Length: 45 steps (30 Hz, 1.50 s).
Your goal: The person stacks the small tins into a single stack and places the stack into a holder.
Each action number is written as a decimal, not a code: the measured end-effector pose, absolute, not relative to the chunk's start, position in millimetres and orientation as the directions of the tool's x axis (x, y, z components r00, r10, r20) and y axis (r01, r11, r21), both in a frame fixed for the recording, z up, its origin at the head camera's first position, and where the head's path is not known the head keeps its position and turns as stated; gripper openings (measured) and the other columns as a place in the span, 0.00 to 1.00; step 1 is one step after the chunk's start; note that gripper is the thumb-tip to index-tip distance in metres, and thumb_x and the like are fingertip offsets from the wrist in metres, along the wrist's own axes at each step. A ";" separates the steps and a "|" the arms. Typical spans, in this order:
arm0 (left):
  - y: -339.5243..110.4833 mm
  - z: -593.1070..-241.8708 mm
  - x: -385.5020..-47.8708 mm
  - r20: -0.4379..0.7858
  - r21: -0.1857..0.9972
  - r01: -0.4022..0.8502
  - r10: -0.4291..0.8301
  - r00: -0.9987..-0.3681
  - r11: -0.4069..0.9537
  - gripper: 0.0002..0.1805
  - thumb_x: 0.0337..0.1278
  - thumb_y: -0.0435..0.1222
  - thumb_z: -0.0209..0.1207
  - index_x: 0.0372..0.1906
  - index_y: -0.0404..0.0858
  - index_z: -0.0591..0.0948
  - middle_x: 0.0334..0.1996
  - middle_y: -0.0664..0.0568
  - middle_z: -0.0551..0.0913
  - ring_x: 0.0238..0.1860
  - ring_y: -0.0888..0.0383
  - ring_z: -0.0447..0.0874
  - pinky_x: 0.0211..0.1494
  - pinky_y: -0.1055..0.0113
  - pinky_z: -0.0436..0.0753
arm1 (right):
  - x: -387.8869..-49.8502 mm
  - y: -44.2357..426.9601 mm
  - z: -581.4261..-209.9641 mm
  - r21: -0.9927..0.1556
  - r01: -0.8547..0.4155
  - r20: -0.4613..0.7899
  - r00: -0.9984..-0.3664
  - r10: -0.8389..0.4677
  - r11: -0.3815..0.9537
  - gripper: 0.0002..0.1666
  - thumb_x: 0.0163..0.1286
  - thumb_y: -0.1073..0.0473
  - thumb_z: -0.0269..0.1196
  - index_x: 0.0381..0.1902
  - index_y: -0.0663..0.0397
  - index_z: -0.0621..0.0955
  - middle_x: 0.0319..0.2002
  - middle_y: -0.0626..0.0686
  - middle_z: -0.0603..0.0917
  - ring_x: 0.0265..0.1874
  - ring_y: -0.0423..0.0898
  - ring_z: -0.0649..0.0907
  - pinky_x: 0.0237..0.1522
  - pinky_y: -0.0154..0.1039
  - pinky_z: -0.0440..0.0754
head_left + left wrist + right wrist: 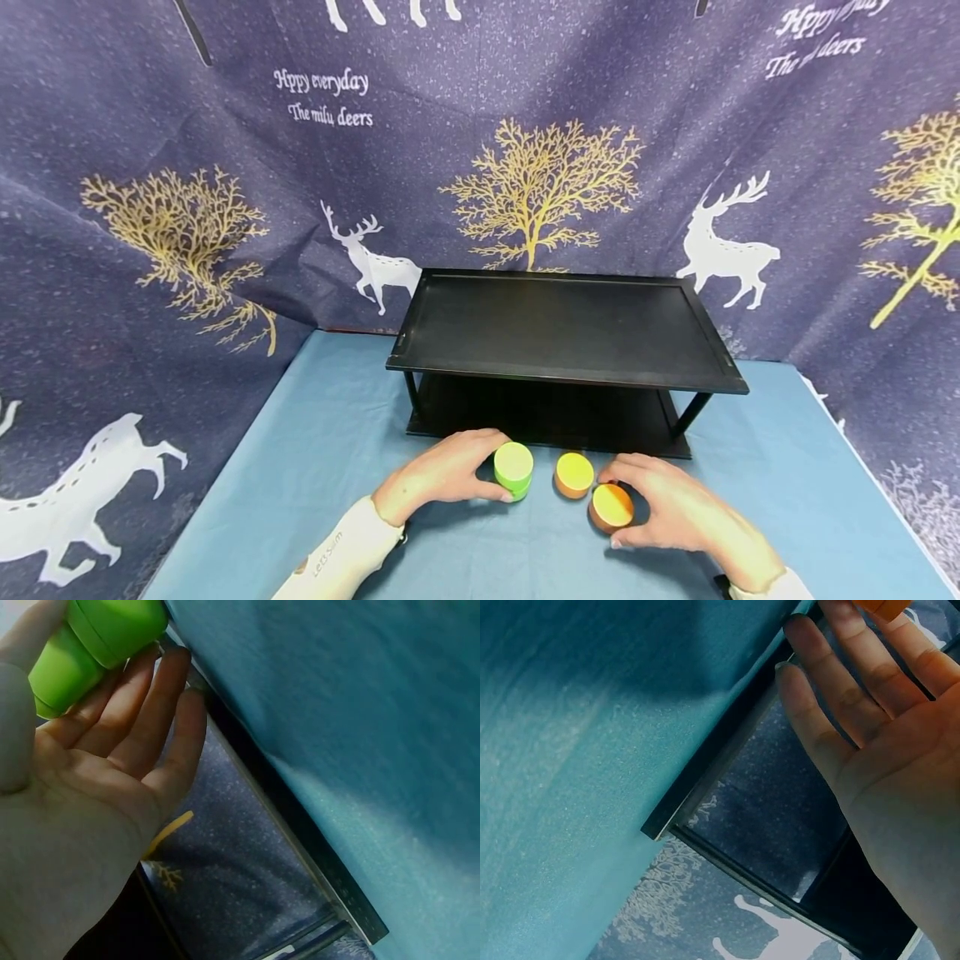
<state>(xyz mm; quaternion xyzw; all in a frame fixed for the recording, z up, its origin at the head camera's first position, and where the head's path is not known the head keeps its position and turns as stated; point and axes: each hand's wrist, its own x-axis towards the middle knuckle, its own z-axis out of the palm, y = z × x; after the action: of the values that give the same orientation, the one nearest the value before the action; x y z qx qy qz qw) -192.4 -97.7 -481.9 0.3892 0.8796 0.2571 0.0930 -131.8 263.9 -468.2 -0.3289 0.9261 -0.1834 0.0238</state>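
Observation:
My left hand [453,471] grips a green round piece [513,467] between thumb and fingers, just in front of the black shelf [562,329]. The left wrist view shows this green piece [112,630] in two parts with a seam between. On the other side, my right hand [663,504] holds an orange round piece [612,507], thumb at its near side and fingers at its far side. Only the lower edge of the orange piece [889,607] shows in the right wrist view. A yellow-topped round piece [574,475] stands between the hands, close to the right fingertips.
The two-level black shelf stands at the back of the table, its lower board [540,408] under the raised top. Blue cloth [315,433] covers the table. Dark fabric [420,167] with deer and trees hangs behind and at the sides.

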 end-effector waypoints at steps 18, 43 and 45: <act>-98.1 -482.4 -191.7 0.031 0.529 0.629 0.727 -0.686 0.570 0.33 0.56 0.59 0.75 0.63 0.51 0.82 0.54 0.66 0.83 0.52 0.67 0.80 0.63 0.67 0.81 | -133.4 260.3 -468.5 -0.328 -0.594 0.043 -0.786 -0.616 0.735 0.32 0.51 0.39 0.84 0.53 0.32 0.84 0.49 0.31 0.81 0.49 0.38 0.80 0.55 0.50 0.85; -98.3 -483.8 -193.2 0.032 0.538 0.629 0.732 -0.680 0.561 0.31 0.56 0.58 0.75 0.62 0.52 0.82 0.53 0.66 0.83 0.52 0.68 0.80 0.63 0.67 0.81 | -133.3 261.6 -466.5 -0.324 -0.608 0.066 -0.779 -0.623 0.725 0.31 0.52 0.41 0.84 0.52 0.35 0.84 0.48 0.31 0.81 0.45 0.36 0.80 0.53 0.47 0.86; -98.5 -484.1 -193.1 0.027 0.535 0.629 0.733 -0.680 0.564 0.32 0.56 0.59 0.75 0.62 0.52 0.82 0.53 0.66 0.83 0.52 0.67 0.80 0.63 0.67 0.81 | -133.2 261.3 -466.2 -0.325 -0.601 0.058 -0.784 -0.619 0.730 0.30 0.52 0.40 0.83 0.52 0.35 0.84 0.48 0.31 0.81 0.45 0.36 0.80 0.53 0.47 0.86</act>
<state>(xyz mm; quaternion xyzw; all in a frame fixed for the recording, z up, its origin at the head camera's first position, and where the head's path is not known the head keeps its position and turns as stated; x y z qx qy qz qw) -193.1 -98.5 -484.1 0.3873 0.8787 0.2607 0.0995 -133.2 261.3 -466.2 -0.3279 0.9298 -0.1652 0.0271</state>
